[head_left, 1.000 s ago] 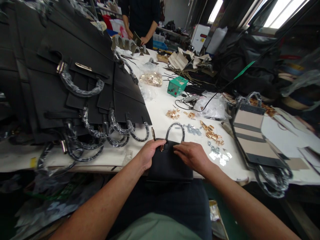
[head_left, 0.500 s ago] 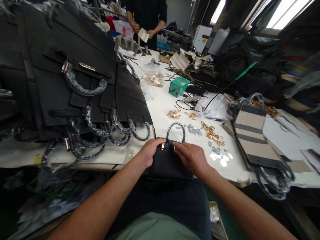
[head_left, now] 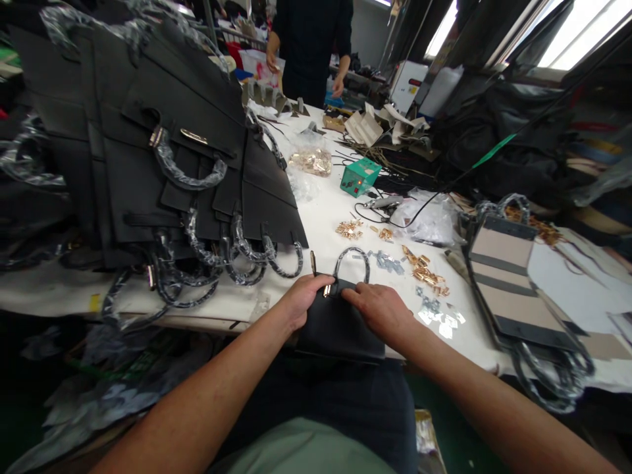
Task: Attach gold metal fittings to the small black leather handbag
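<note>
A black bag panel point(head_left: 340, 329) with a plastic-wrapped loop handle point(head_left: 369, 263) lies at the table's front edge, partly over my lap. My left hand point(head_left: 303, 299) grips its left upper side, thumb on top beside a gold metal fitting point(head_left: 326, 289). My right hand point(head_left: 378, 306) is closed at the handle's right base, fingertips pressed on the panel; they hide whatever is under them. A thin gold-tipped piece point(head_left: 313, 262) stands up behind my left thumb. Small gold fittings point(head_left: 422, 270) and silver metal plates point(head_left: 439, 315) lie loose beyond my right hand.
Black bag panels with wrapped handles point(head_left: 192, 174) are piled high on the left. A green box point(head_left: 360, 176) with a lit red light stands further back. Beige-and-black panels point(head_left: 508, 276) lie on the right. Across the table stands a person in dark clothes point(head_left: 311, 52).
My right fingers have shifted in over the gold fitting at the handle's right base, which is now covered. The view has swung slightly left. The person opposite has lowered their hands apart.
</note>
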The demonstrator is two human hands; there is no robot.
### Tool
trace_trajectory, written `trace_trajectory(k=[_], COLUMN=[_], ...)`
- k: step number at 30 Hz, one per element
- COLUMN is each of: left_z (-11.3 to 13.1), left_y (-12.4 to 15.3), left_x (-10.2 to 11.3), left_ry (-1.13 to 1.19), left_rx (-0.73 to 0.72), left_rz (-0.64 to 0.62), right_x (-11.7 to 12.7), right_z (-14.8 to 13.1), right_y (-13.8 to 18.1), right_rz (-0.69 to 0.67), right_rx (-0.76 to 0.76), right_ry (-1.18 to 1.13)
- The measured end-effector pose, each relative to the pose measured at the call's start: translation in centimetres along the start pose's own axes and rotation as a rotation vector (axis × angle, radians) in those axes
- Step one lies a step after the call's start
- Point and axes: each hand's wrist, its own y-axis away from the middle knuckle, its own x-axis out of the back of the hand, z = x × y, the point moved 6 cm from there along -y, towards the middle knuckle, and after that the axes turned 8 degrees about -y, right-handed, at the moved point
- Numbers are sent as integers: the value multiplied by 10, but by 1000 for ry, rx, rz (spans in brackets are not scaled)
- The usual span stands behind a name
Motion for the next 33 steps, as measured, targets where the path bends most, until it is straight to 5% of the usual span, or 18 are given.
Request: trace_trajectory(k=[20,33], left_z=[-1,3], left_y=[-3,4], left_x=[-1,-1], left_ry=[-20,-86], left_rx=[-23,-79], left_rz=[-23,29], right_x=[3,-11], right_z=[0,17], right_y=[-13,14], right_rz=[-159,265], right_rx=[87,-150], right_ry=[-26,-357])
